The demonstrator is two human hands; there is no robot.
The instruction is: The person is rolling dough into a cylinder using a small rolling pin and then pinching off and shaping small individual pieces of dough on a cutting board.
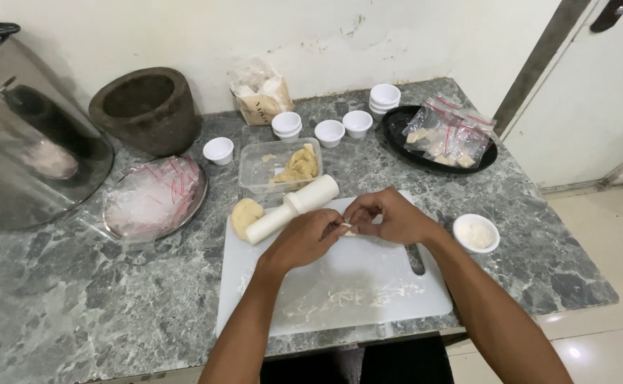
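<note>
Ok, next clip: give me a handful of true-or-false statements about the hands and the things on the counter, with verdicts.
1. Both hands, left hand and right hand, pinch a small piece of dough over the white cutting board. True.
2. The white rolling pin lies in the clear container. False: it lies on the board's far edge, beside a dough ball.
3. The black tray holds small plastic bags. True.
4. The stone mortar stands at the right end of the counter. False: it stands far left, by the wall.
5. The small bowl right of the board is empty. False: something white is in it.
</note>
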